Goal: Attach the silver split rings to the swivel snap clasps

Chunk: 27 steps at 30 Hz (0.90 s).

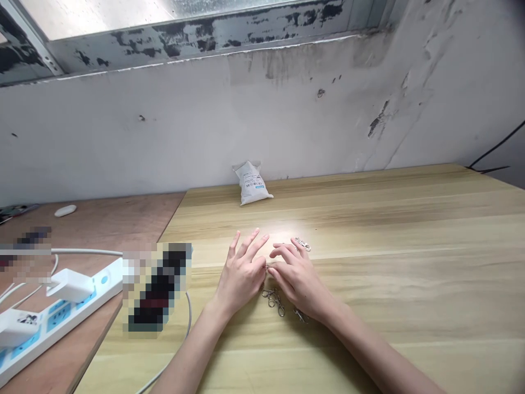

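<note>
My left hand (245, 272) pinches a tiny metal piece (267, 267) between thumb and forefinger, its other fingers spread upward. From the other side, my right hand (298, 279) grips the same piece with its fingertips; the exact kind is too small and covered to make out. Just below the hands, several silvery metal clasps (274, 300) lie in a loose cluster on the wooden table. Another metal clasp (301, 314) lies partly under my right wrist. Beyond the right fingers rests a further group of metal clasps with rings (303, 244), partly hidden by that hand.
A white labelled plastic pouch (253, 185) stands near the wall. Left of my arm is a blurred-out dark object (158, 287) with a grey cable (189, 314). A white power strip (61, 317) with plugged-in chargers crosses the brown table at left.
</note>
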### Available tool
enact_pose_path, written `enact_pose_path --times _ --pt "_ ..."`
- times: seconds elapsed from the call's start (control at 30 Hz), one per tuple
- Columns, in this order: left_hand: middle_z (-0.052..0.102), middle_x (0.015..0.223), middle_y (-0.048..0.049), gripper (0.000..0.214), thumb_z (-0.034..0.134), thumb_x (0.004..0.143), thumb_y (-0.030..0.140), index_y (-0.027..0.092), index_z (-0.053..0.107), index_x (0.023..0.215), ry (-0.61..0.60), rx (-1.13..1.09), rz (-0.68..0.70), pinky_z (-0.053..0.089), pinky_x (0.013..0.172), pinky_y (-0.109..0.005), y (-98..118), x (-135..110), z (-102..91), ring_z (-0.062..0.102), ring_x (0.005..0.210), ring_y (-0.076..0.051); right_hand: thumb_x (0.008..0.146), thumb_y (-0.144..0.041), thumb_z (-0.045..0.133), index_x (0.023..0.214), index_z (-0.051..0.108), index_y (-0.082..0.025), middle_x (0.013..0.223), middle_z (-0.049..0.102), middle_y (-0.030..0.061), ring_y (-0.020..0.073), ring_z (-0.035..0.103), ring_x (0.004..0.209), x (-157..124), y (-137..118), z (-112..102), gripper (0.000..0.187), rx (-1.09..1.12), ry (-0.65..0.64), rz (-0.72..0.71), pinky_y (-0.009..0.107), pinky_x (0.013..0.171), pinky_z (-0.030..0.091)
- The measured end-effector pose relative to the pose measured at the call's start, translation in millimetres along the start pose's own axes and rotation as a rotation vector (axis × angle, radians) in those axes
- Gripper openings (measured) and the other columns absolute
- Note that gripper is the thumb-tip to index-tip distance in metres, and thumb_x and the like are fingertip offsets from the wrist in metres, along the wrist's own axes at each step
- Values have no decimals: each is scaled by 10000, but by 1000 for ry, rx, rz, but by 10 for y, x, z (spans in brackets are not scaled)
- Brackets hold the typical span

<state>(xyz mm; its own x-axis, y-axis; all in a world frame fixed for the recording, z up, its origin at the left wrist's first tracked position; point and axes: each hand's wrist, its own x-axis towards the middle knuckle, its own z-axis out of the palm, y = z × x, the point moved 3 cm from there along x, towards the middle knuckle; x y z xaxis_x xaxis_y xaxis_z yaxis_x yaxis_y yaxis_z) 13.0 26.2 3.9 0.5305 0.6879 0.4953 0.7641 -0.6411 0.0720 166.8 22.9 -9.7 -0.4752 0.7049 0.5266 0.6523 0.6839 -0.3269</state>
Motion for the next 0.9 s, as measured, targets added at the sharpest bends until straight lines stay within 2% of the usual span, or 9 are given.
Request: enact_pose_path --times 0.13,0.23,0.33,0.43,0.53,0.63,0.73,0.83,0.9 --pt "547 1411 -52 109 585 845 177 213 641 759 23 -30 -55 253 1170 -577 -62 5 -36 400 1389 -290 956 -234 509 814 673 -227 1113 638 64 246 521 1205 14 151 -42 217 -59 -1 1 558 1104 309" --pt "546 1398 -77 81 595 870 258 219 663 849 -7 -76 -134 284 1145 -581 -186 -18 -23 391 1388 -295 941 -270 556 837 696 -236 1110 634 76 268 528 1192 6 373 -86 178 -118 5 76 590 1084 310" --pt "604 1307 -76 103 580 884 275 235 675 881 -129 -164 -212 314 1118 -590 -301 -60 22 444 1343 -295 941 -276 563 819 706 -235 1112 627 83 274 529 1174 -12 534 -94 193 -154 -4 132 600 1071 308" --pt "610 1290 -81 126 593 889 325 248 683 931 -269 -326 -268 443 1042 -499 -360 -99 29 530 1265 -268 940 -274 566 879 723 -242 1108 625 88 276 525 1168 -16 611 -129 172 -158 -1 158 592 1065 313" --pt "561 1360 -82 135 619 882 361 264 692 942 -360 -429 -268 444 1055 -487 -377 -121 -16 522 1288 -256 930 -272 577 902 732 -248 1106 624 87 275 520 1150 -8 655 -269 159 -98 4 139 516 988 407" --pt "519 1415 -74 156 700 824 371 283 707 952 -406 -493 -213 437 1066 -503 -375 -133 -57 492 1325 -264 913 -315 610 830 727 -261 1001 641 53 234 572 1009 -21 665 -440 153 37 -169 103 424 876 472" --pt "521 1415 -70 145 710 819 336 295 720 958 -402 -508 -186 436 1066 -513 -366 -133 -61 487 1330 -264 862 -321 666 710 691 -236 832 633 30 202 593 831 -66 621 -583 177 88 -339 172 336 719 479" --pt "546 1381 -51 86 671 853 291 301 732 913 -382 -509 -209 429 1078 -486 -347 -118 -42 513 1298 -243 770 -283 733 748 689 -235 737 629 -3 153 578 664 -119 518 -601 69 214 -577 295 251 552 407" --pt "551 1369 -38 95 648 871 284 305 734 906 -384 -517 -233 418 1086 -467 -329 -107 -26 512 1290 -234 722 -207 726 762 682 -229 691 615 -21 132 551 609 -125 458 -593 63 226 -661 371 228 505 353"
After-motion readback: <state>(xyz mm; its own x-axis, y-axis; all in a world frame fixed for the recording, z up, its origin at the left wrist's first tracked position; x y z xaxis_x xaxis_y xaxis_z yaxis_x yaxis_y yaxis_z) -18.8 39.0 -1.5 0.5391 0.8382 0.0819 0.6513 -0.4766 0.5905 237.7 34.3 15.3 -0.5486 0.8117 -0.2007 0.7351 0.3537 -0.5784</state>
